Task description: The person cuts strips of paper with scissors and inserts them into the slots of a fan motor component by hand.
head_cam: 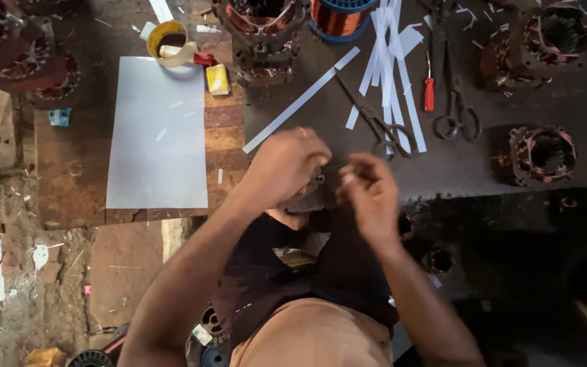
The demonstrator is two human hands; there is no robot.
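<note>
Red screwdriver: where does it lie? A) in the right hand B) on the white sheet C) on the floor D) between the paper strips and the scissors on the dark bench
D: the red screwdriver lies on the dark bench, right of the paper strips and left of the scissors.

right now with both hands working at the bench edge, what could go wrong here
1. The left hand and right hand work a dark metal part right at the bench edge; it could slip off onto the lap.
2. Scissors lie just behind the hands, so a knuckle might catch them.
3. Loose paper strips near the hands could be swept off the bench.
</note>
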